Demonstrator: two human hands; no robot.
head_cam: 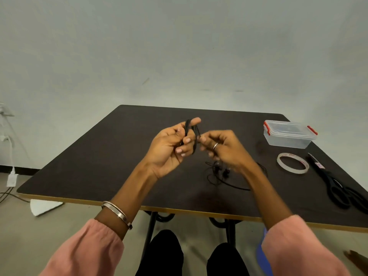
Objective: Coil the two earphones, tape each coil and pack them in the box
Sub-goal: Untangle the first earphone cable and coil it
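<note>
My left hand (173, 146) is raised above the dark table (103, 156) and grips a black earphone coil (192, 134) wound around its fingers. My right hand (221, 148) sits just to the right of it, fingers curled, pinching the cord where it leaves the coil. A second black earphone (221, 174) lies loose and tangled on the table below my right hand, partly hidden by the wrist. A clear plastic box (288, 135) with red clips stands shut at the back right. A roll of clear tape (292, 163) lies flat in front of the box.
Black scissors (338, 186) lie along the table's right edge, near the tape. A white charger and cables hang by the wall at the far left. My knees show under the table's front edge.
</note>
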